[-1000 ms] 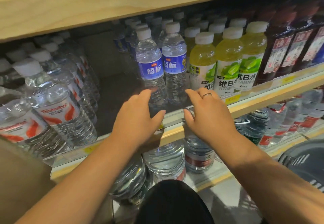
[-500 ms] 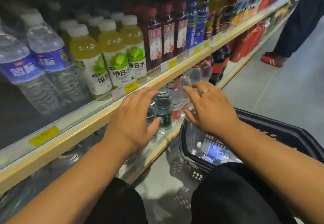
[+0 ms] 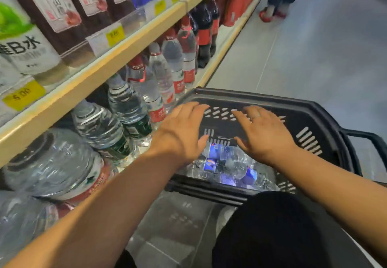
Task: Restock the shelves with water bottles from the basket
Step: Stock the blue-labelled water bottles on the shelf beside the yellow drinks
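Observation:
A black plastic basket [image 3: 314, 119] stands on the floor to the right of the shelves. Inside it lie several clear water bottles with blue labels [image 3: 227, 166], on their sides. My left hand [image 3: 182, 131] hovers over the basket's left side, palm down, fingers spread, holding nothing. My right hand [image 3: 263, 133], with a ring on one finger, hovers over the basket's middle, also empty with fingers apart. Both hands are just above the bottles, not touching them. The wooden shelf [image 3: 104, 68] runs along the left.
The bottom shelf holds large water bottles [image 3: 52, 163] and red-labelled bottles [image 3: 167, 72]. Above stand dark drink bottles [image 3: 69, 16] behind yellow price tags [image 3: 23, 96]. A person's feet in red shoes [image 3: 270, 14] stand far up the grey aisle floor. My dark-clothed knee [image 3: 272, 232] is below the basket.
My view has swung right and down from the shelf to the basket. Both hands have left the shelf edge and moved over the basket, still empty.

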Demonstrator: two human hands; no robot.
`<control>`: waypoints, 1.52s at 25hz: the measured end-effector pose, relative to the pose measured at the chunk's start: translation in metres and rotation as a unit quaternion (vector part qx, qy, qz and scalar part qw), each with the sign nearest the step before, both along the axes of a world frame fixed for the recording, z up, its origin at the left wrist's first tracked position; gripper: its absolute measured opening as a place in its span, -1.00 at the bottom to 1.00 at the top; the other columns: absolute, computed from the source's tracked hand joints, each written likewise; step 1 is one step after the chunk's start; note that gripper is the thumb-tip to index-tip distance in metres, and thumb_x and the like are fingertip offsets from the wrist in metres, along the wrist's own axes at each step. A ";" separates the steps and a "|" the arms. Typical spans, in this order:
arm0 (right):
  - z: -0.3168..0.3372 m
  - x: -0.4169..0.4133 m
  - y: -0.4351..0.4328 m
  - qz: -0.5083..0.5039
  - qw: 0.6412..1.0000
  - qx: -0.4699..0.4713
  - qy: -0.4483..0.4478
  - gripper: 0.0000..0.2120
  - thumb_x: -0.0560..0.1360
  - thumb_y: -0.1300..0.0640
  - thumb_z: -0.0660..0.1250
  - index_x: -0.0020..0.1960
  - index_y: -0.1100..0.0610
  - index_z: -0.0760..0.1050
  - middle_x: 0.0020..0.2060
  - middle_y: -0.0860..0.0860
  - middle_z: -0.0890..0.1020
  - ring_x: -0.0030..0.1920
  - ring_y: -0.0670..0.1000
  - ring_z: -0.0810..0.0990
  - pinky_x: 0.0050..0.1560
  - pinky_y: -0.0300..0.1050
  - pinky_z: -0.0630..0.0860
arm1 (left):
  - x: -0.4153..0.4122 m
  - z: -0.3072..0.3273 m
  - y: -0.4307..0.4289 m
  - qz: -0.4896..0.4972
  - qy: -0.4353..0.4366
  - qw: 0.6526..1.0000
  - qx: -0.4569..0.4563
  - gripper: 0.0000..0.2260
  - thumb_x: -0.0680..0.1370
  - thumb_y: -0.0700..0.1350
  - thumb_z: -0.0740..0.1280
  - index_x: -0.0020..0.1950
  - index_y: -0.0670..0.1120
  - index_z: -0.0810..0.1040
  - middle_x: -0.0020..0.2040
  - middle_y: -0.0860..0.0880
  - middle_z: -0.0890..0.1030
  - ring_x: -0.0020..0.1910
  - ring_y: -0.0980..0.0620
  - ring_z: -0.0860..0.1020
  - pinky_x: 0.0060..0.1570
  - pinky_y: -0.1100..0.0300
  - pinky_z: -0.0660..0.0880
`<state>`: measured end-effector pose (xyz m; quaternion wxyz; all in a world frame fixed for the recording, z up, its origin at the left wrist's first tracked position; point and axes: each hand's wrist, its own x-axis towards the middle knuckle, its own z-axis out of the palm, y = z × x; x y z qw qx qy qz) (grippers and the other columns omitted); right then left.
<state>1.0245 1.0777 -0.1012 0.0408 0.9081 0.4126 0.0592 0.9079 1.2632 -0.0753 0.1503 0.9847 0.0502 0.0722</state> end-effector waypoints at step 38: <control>-0.167 0.059 0.021 -0.332 0.756 0.247 0.508 -0.62 0.38 0.10 0.48 0.07 0.17 0.39 -0.26 0.04 0.53 -0.35 -0.05 0.50 -0.56 -0.32 0.39 | 0.133 -0.200 -0.007 0.248 0.456 0.749 -0.411 -0.59 0.61 0.19 0.11 0.01 -0.14 0.51 -0.22 -0.09 0.59 -0.32 -0.02 0.53 -0.30 0.17 0.41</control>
